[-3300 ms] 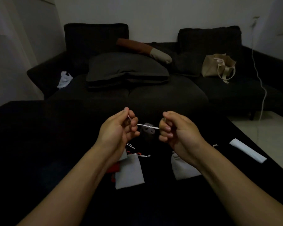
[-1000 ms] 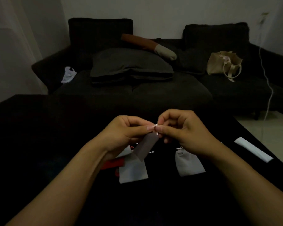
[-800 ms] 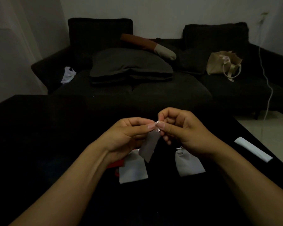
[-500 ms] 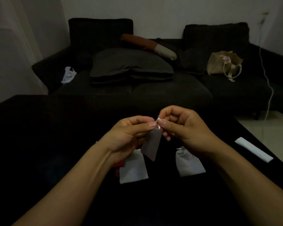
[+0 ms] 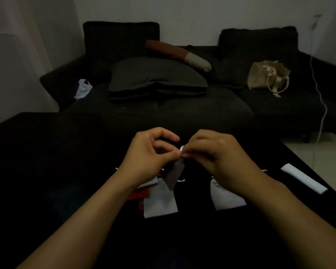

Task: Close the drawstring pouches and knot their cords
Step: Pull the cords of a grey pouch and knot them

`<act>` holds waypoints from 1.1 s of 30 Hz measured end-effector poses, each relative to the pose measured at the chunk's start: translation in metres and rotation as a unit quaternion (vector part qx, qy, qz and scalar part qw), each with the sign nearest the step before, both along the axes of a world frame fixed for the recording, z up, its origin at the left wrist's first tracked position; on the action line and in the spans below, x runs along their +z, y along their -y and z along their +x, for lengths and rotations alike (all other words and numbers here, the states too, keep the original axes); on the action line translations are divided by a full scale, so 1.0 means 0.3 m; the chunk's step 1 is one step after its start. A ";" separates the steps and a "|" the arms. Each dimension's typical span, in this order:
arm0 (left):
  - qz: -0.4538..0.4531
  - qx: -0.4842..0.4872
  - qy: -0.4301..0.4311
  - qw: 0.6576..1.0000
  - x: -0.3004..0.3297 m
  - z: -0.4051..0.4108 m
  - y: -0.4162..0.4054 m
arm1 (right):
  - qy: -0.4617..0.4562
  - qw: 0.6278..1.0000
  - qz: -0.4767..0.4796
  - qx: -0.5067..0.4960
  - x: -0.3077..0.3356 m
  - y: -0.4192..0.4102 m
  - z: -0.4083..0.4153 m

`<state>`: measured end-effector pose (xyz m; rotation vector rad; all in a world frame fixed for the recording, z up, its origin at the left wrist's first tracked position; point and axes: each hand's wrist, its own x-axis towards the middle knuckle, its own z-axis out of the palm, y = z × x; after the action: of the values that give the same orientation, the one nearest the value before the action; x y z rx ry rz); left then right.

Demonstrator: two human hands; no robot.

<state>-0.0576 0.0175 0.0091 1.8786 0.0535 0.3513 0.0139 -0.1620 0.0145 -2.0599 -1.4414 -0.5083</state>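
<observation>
Grey pouch (image 5: 174, 176) hanging mid-air, left hand (image 5: 147, 158) and right hand (image 5: 217, 158) pinching its white cord (image 5: 181, 149), bare black table (image 5: 47, 162) leftward

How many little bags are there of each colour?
Grey pouch, hanging from the left hand and right hand: 1
White pouches on the table: 2
Red pouch, partly hidden: 1
Total: 4 that I can make out
</observation>
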 end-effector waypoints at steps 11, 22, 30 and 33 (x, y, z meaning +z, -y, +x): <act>-0.045 -0.117 0.004 0.992 0.017 -0.017 0.018 | -0.453 0.885 0.105 0.015 0.010 0.018 0.002; -0.059 -0.029 0.091 0.994 -0.017 0.005 0.048 | -0.570 0.799 0.183 -0.054 0.002 -0.002 -0.008; 0.000 0.071 0.082 0.994 -0.065 0.025 0.066 | -0.549 0.820 0.155 -0.044 -0.007 -0.009 -0.015; 0.020 0.085 0.097 0.991 -0.066 0.017 0.074 | -0.546 0.821 0.164 -0.046 -0.021 -0.017 -0.018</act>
<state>-0.0524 -0.0048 -0.0106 1.8754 0.0764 0.6558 0.0084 -0.1569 0.0083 -1.6257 -0.5013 0.3708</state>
